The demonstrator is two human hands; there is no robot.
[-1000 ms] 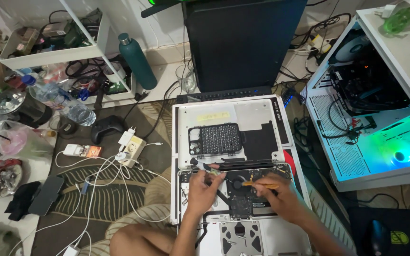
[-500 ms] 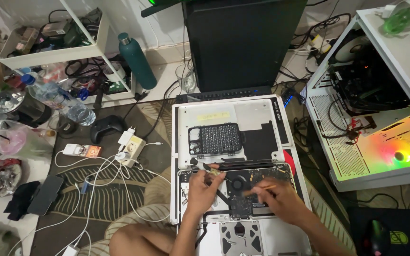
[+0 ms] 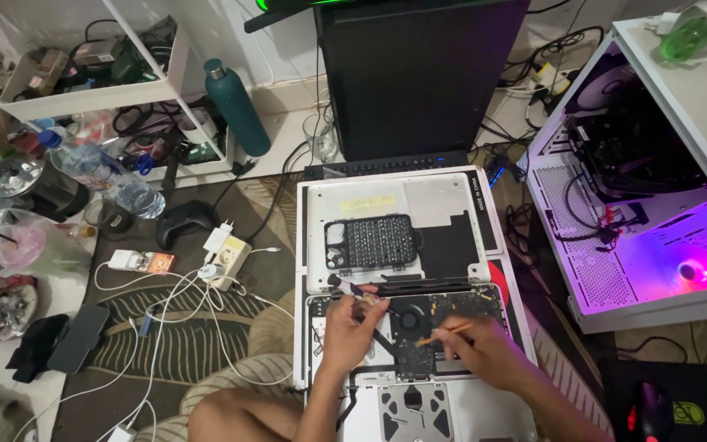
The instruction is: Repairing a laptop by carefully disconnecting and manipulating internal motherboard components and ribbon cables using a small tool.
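- Opened laptop (image 3: 419,360), bottom cover off, lying on the floor before the knees; logic board (image 3: 419,348) and round fan (image 3: 409,317) exposed at centre.
- Right hand (image 3: 476,352) closed around a thin orange-tipped tool (image 3: 443,334), tip resting on the board just right of the fan.
- Left hand (image 3: 352,327) pinched shut on a small dark part at the board's upper left edge; exact part too small to tell.
- Best done, in judgement, with the tool kept shallow and light against the board, and the left hand bracing without pulling on cables.
- Risk, in judgement: slipping of the tip onto neighbouring components.
- Removed bottom cover (image 3: 403,229) lying directly above the laptop, inner face up, serving as a tray.
- On the cover: black screwdriver-bit holder (image 3: 371,242), most sockets seemingly filled.
- White shelf unit (image 3: 92,90) at upper left, holding tangled cables and dark devices.
- White open PC case (image 3: 640,221) at right, side panel off, holding dark components and cables, lit purple inside.
- Teal bottle (image 3: 237,106) upright beside the shelf, cap on; contents hidden.
- White power strip (image 3: 224,255) near the laptop's left, plugs and white cables inserted.
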